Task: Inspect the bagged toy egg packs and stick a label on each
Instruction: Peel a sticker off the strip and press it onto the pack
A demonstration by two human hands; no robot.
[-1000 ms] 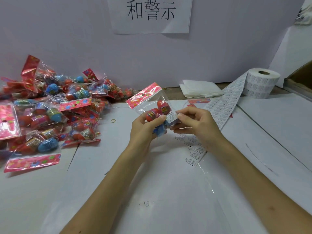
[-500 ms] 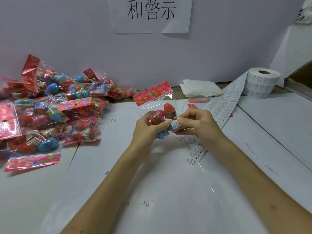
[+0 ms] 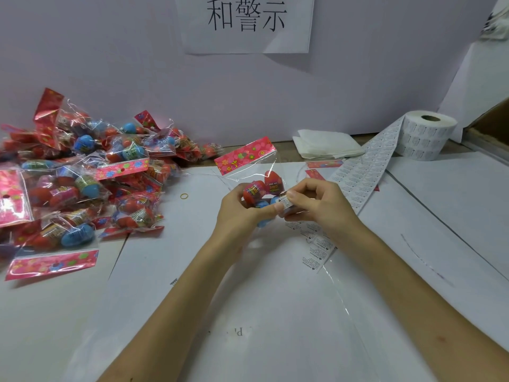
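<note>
**Desk:** Where is the egg pack (image 3: 259, 177) on your feed?

**Operator:** I see it just right of centre frame, held up off the table (image 3: 275, 312). It is a clear bag with a pink flowered header at its top, tilted to the upper left. I can make out red eggs and at least one blue egg inside.

**Desk:** And the hands?

**Operator:** The left hand (image 3: 242, 208) grips the bottom of the bag, its fingers curled behind the eggs and its thumb reaching across the front. The right hand (image 3: 316, 205) pinches a small white label (image 3: 285, 202) between thumb and forefinger, right against the bag. The left thumb tip touches the label's edge. I cannot tell whether the label has stuck yet.

**Desk:** What lies around them?

**Operator:** Beneath the right hand a label strip (image 3: 363, 172) runs toward the upper right to a label roll (image 3: 425, 136) standing by the wall. I see a folded white cloth (image 3: 325, 143) above the hands. A yellow rubber band (image 3: 184, 196) lies left of the left hand. A pile of packs (image 3: 82, 183) fills the left of the frame. At top centre a paper sign (image 3: 245, 23) with black characters hangs on the wall.
</note>
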